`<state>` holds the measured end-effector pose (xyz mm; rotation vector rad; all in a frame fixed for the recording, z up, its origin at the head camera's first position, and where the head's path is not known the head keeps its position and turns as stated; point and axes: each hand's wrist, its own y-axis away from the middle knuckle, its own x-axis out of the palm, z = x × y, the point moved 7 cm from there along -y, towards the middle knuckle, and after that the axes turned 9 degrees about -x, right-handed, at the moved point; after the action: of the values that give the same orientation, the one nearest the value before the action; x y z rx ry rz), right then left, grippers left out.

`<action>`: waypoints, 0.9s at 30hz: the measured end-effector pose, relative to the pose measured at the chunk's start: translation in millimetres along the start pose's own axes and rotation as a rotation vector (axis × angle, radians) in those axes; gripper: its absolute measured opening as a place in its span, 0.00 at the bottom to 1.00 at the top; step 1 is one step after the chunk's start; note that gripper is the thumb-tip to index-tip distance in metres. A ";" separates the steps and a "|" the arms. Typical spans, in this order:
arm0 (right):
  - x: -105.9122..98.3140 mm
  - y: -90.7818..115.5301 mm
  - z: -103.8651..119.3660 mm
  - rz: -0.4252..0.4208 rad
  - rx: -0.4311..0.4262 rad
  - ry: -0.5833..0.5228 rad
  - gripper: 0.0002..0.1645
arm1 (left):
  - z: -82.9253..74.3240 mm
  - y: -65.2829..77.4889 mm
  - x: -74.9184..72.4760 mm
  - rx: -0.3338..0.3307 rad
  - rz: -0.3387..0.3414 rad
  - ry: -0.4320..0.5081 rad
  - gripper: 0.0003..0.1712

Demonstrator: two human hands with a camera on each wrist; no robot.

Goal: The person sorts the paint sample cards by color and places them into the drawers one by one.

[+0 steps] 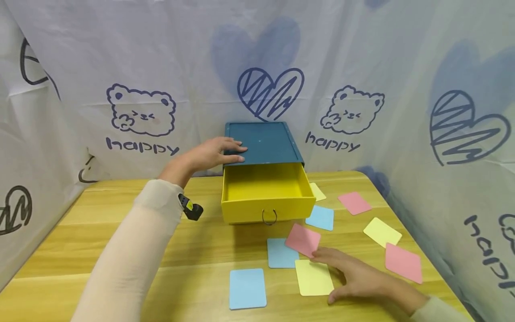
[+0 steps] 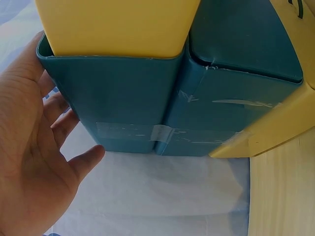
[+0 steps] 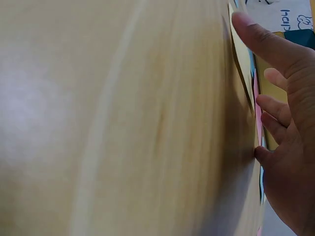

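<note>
The bench (image 1: 120, 223), topped in yellowish wood grain with rounded far corners, is enclosed on three sides by pale fabric (image 1: 189, 40). It is printed with outlined bears (image 1: 141, 112), scribbled hearts (image 1: 271, 95), soft blue hearts (image 1: 256, 44) and "happy" lettering (image 1: 142, 146); faint creases are seen, and pale glare is thrown across the wood

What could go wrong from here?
1. The pink card overlaps a blue card; the right grip, close by, may drag both.
2. The thin yellow card by that grip could slide rather than lift.
3. The yellow drawer juts from the teal box; without the left grip resting there, a bump might shift everything.
</note>
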<state>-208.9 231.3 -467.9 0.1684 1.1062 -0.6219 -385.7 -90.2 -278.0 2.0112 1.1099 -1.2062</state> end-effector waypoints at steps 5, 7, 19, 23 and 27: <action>2.2 1.3 1.0 -0.015 -0.004 0.025 0.50 | 0.4 0.4 0.6 -0.002 -0.006 0.008 0.30; 2.2 1.3 1.5 -0.024 -0.008 0.035 0.48 | 0.6 -0.1 0.8 -0.002 -0.006 0.009 0.30; 0.3 1.6 6.8 -0.041 -0.051 0.087 0.43 | 0.6 -1.1 1.8 -0.011 -0.004 0.020 0.30; -2.4 0.2 8.6 -0.058 -0.066 0.109 0.43 | 0.8 0.0 0.9 -0.015 -0.010 0.030 0.30; -3.4 0.0 9.4 -0.058 -0.053 0.104 0.43 | 0.9 0.3 0.8 -0.014 -0.012 0.019 0.30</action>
<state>-202.5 228.7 -460.6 0.1244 1.2302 -0.6406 -385.7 -90.7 -279.1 2.0125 1.1379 -1.1842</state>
